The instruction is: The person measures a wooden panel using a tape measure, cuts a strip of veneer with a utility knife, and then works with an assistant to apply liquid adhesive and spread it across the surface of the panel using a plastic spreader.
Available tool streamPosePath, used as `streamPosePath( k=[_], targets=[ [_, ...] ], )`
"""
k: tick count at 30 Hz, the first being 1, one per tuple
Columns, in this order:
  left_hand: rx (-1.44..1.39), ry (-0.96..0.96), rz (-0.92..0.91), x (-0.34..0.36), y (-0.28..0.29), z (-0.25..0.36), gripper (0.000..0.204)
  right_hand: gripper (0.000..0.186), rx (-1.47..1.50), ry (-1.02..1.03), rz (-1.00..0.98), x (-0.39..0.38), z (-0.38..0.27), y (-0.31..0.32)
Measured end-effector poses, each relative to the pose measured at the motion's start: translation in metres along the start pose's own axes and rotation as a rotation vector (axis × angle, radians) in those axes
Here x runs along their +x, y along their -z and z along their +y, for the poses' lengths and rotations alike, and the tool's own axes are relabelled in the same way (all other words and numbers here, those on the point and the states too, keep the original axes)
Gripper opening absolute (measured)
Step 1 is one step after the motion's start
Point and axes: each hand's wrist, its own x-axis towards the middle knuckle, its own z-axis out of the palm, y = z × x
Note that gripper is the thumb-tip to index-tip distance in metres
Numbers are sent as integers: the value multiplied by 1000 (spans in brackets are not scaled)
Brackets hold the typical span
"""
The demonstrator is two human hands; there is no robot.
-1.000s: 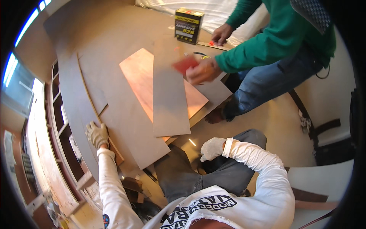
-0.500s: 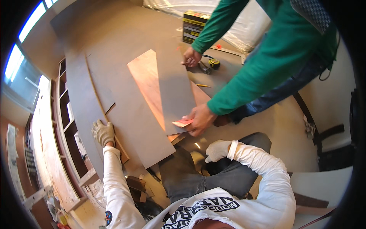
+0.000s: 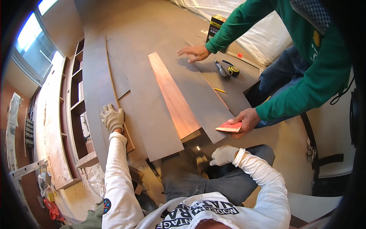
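Observation:
My left hand [image 3: 113,117], in a pale work glove, lies with spread fingers on a grey sheet [image 3: 95,91], beside a thin wooden edge strip [image 3: 111,76]. My right hand [image 3: 223,155], also gloved, rests curled above my right thigh, apart from the boards; nothing shows in it. Ahead lies a bare wooden strip [image 3: 173,97] between a wide grey panel [image 3: 141,110] and a narrower grey strip [image 3: 202,103]. A co-worker's near hand [image 3: 248,121] holds a flat red piece with a pale edge [image 3: 228,127] at that strip's near end. Their far hand [image 3: 195,53] is open above it.
Right of the grey strip lie a yellow pencil [image 3: 220,90], a tape measure [image 3: 233,71] and a grey-handled tool [image 3: 221,70]. A black-and-yellow box [image 3: 216,26] stands behind. At left, an open shelf frame [image 3: 77,95] runs below a window. Plastic sheeting [image 3: 263,34] hangs at the back.
The co-worker has shifted the narrow grey strip to the right off the wooden strip and opened the far hand. The view has turned; my hands keep their poses.

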Motion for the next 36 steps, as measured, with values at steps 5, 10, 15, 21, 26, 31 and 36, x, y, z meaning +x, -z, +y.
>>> streamPosePath(
  k=[5,10,15,21,26,31,36],
  targets=[
    [-7,-6,8,2,-4,-5,74,55,-1,0,7,3,-1,-3],
    [-6,-19,30,3,-7,-4,70,55,22,6,42,4,-1,-11],
    [-47,-4,28,-2,-2,-2,70,55,5,-25,23,-1,0,-7],
    [-27,13,19,-6,7,4,74,55,13,-62,22,3,3,-8],
    [-12,-3,8,-4,7,3,74,56,-17,-55,51,4,1,-4],
    [-38,-6,22,-3,1,-6,73,55,3,-73,47,2,-6,3],
    [-37,-6,22,-3,5,1,73,57,-19,-48,46,0,2,-4]
  ],
)
